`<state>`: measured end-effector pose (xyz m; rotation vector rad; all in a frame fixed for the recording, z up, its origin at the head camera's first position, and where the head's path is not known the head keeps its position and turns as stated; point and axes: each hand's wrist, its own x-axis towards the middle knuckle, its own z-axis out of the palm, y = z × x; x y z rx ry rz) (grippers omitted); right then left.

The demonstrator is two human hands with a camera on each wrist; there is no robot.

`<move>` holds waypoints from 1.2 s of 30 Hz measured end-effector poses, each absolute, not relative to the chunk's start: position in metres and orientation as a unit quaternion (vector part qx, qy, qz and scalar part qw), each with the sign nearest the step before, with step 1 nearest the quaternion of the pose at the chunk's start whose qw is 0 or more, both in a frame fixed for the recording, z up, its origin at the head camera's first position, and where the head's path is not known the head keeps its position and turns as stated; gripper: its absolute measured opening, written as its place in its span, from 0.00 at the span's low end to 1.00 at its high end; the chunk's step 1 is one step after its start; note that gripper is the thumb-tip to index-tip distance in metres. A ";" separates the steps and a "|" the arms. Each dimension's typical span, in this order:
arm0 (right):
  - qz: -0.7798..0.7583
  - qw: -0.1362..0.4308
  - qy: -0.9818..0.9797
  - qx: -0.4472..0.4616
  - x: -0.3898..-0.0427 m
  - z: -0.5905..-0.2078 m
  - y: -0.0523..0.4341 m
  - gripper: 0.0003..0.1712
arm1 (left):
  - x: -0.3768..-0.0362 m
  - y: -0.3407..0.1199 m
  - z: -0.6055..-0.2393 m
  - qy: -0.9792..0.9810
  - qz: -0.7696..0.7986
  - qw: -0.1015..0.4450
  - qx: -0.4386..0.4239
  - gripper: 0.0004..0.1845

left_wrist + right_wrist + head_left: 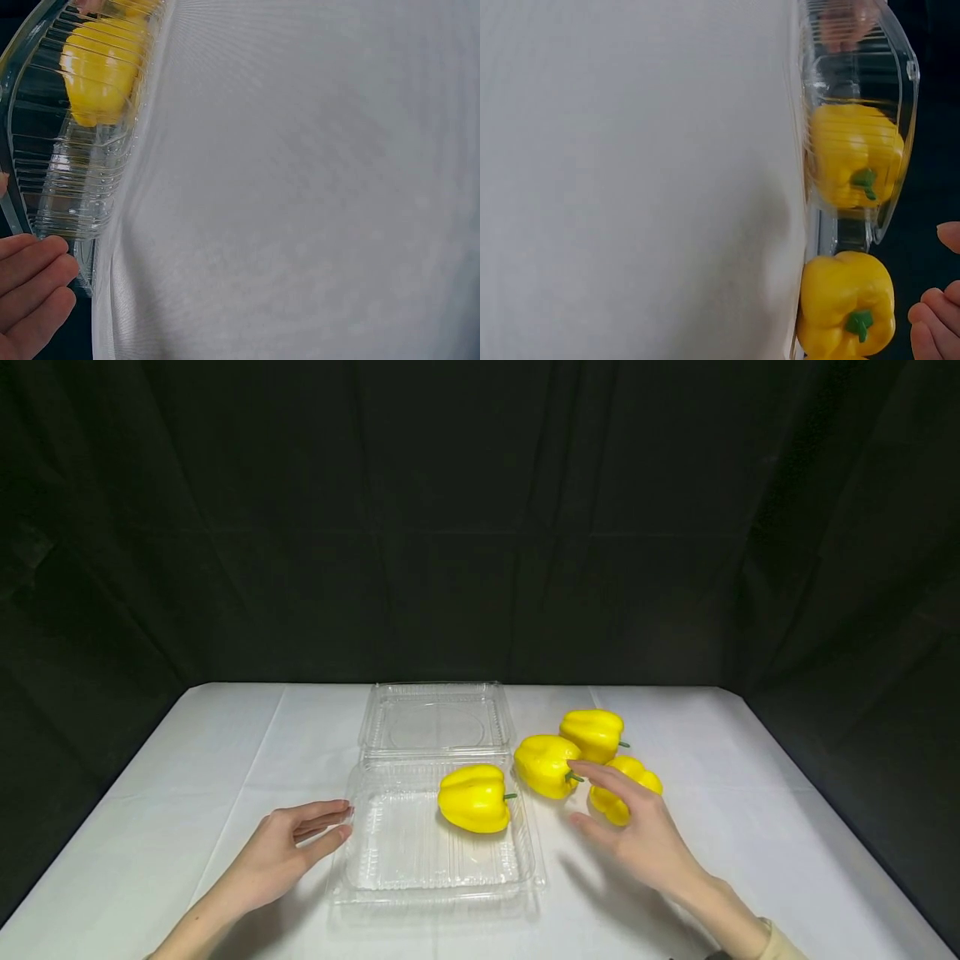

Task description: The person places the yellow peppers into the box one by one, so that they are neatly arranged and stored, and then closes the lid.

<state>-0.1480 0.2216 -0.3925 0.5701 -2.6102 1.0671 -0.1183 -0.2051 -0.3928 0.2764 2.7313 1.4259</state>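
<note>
A clear plastic clamshell container point(397, 852) lies unfolded, its lid point(435, 718) laid back at the far side. Inside the base, toward the right, rests a yellow bell pepper point(474, 800) on its side, green stem pointing right. My left hand point(281, 852) is at the container's left rim, fingers fairly straight and thumb apart; in the left wrist view the fingers point(37, 285) are beside the clear wall. To the right, my right hand point(637, 827) hovers with fingers spread and nothing in its grasp. Its fingertips are near the stem of a second yellow pepper point(543, 766).
Behind that second pepper sits another yellow pepper point(592, 733). One more pepper point(628, 781), its lobed bottom showing, is partly hidden by my right hand. A white cloth point(225, 760) covers the table, with black curtains point(465, 527) behind and at both sides.
</note>
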 end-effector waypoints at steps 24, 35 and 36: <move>0.340 0.147 -0.908 0.195 -0.165 -0.392 0.253 0.37 | -0.119 -0.205 -0.393 0.884 0.458 0.019 0.093 0.25; 0.354 0.113 -0.914 0.162 -0.168 -0.390 0.259 0.36 | -0.118 -0.205 -0.393 0.884 0.456 0.018 0.097 0.25; 0.352 0.114 -0.915 0.161 -0.168 -0.390 0.260 0.36 | -0.118 -0.205 -0.393 0.885 0.456 0.017 0.098 0.25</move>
